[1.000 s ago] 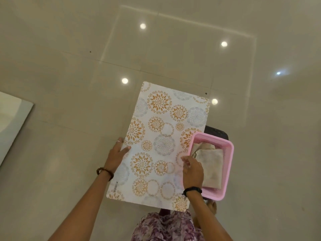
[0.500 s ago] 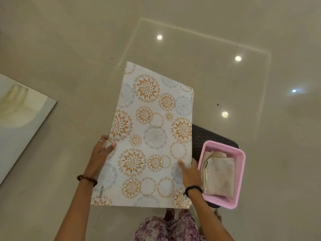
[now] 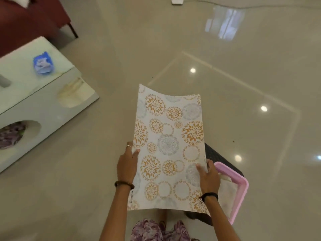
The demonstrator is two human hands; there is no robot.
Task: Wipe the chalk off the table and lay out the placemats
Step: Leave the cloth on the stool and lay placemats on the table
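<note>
A white placemat [image 3: 169, 146] with orange and grey flower circles is held in the air over the floor, slightly bowed. My left hand [image 3: 126, 164] grips its left edge, thumb on top. My right hand [image 3: 208, 176] grips its right edge near the lower corner. The pale glass table [image 3: 43, 108] stands at the left, with a yellowish patch [image 3: 74, 94] near its right corner and a crumpled blue cloth [image 3: 42, 63] on its top.
A pink basket [image 3: 240, 193] holding folded pale cloth sits on a dark stool [image 3: 217, 157] just right of my right hand. A dark red chair [image 3: 26, 20] stands behind the table. Glossy tiled floor stretches ahead and to the right.
The placemat has come away from the basket and swung left, both hands still holding it. My view lifted and turned, bringing the table and blue cloth into sight.
</note>
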